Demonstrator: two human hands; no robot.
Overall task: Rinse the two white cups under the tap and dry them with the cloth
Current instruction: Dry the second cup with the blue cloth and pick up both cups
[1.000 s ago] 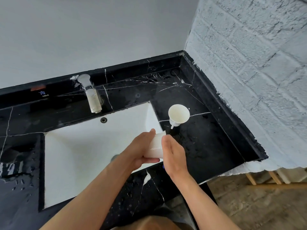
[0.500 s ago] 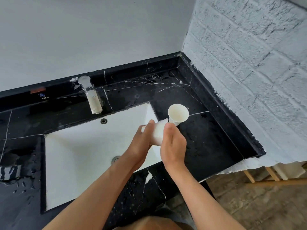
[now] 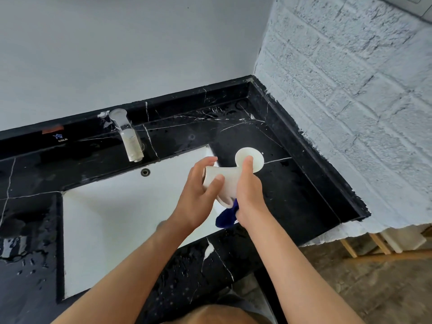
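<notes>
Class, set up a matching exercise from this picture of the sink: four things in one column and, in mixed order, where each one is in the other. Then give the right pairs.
Things:
1. held cup
2. second cup
3. blue cloth
4. tap

Places:
A. standing on the black counter right of the basin
B. mounted behind the basin, with no water running
C. between both hands, lying on its side over the basin
D. hanging out below the right hand

Pairs: 1-C, 2-A, 3-D, 4-B
</notes>
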